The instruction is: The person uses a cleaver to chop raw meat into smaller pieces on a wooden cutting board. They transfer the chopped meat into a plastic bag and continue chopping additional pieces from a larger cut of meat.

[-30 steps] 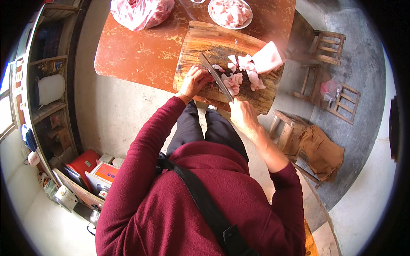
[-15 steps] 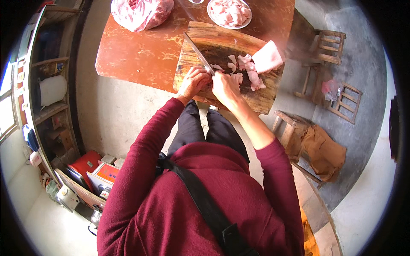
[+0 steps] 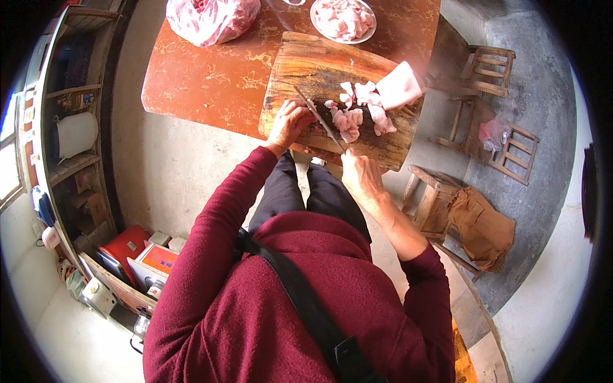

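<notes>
Since half a sec ago, when both our hands were bunched together over the meat, our right hand (image 3: 361, 173) has pulled back toward our body w/ fingers closed round the knife (image 3: 322, 121) handle, blade angled up-left across the cutting board (image 3: 300, 60). Our left hand (image 3: 288, 121) rests curled on the board just left of the blade; can't tell if it pins any meat. Cut meat pieces (image 3: 357, 110) lie just right of the blade, so we judge another slice is lining up.
</notes>
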Action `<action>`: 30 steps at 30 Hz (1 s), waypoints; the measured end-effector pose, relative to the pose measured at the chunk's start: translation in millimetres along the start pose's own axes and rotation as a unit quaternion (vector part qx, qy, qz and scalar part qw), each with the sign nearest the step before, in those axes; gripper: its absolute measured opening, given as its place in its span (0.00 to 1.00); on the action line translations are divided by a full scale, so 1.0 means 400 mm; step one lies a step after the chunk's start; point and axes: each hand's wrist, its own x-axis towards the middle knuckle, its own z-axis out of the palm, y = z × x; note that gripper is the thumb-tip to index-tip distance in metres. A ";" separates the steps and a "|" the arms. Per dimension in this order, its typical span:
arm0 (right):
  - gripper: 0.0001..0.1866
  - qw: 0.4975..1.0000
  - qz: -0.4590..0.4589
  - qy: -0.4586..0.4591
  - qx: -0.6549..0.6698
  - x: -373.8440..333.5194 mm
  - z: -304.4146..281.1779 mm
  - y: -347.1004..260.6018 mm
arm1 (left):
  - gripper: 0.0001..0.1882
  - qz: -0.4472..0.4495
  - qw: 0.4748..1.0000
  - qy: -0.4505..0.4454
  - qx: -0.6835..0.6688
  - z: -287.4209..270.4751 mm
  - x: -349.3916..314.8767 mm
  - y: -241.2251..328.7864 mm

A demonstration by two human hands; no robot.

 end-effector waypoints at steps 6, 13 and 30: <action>0.08 0.998 0.016 -0.035 0.046 0.063 -0.013 -0.014 | 0.09 -0.002 0.999 -0.010 -0.035 0.004 -0.004 -0.010; 0.08 0.991 -0.069 0.095 0.072 0.244 0.068 -0.061 | 0.07 0.010 0.999 -0.034 -0.035 -0.005 -0.001 -0.013; 0.07 0.999 -0.023 0.040 0.006 0.014 -0.010 -0.001 | 0.12 -0.037 0.999 0.018 -0.009 -0.045 -0.013 0.022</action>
